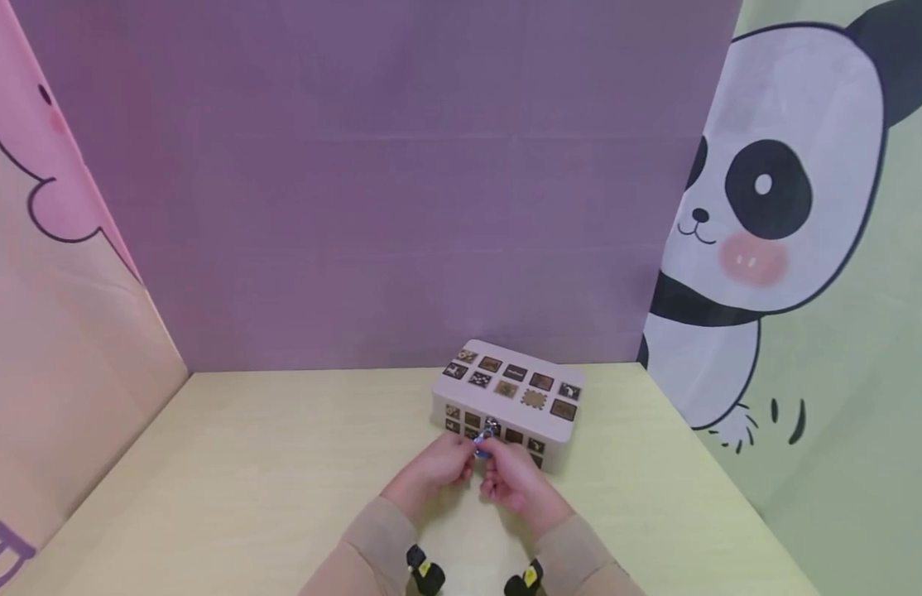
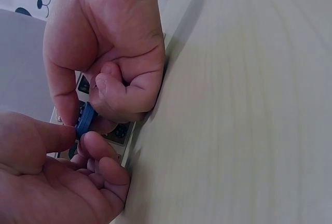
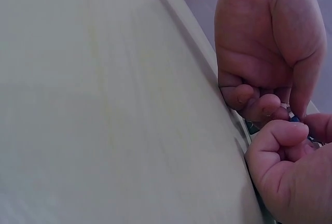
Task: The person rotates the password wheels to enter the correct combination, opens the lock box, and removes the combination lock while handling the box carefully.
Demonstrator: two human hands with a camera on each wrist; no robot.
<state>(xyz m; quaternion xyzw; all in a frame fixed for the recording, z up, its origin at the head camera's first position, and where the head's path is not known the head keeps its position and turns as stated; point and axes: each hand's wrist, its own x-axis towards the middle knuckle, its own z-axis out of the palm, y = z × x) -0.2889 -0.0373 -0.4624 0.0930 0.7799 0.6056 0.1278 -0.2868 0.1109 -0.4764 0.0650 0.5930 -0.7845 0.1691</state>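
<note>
"Finding?"

"Left hand (image 1: 444, 459) and right hand (image 1: 515, 476) are both pinching — a small blue padlock (image 2: 86, 120)."

"Location?"

"It is sitting at the front of a pale-pink rectangular box (image 1: 507, 387) — on the wood-grain counter (image 1: 245, 480)."

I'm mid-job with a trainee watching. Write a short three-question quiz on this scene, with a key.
1. True or false: the box is shut.
2. The left hand and right hand meet at the lock. What colour is it: (a) red, (b) blue, (c) yellow?
3. Fill in: in the head view, the panda picture is on the ____ side.

Key: 1 true; 2 b; 3 right.
</note>
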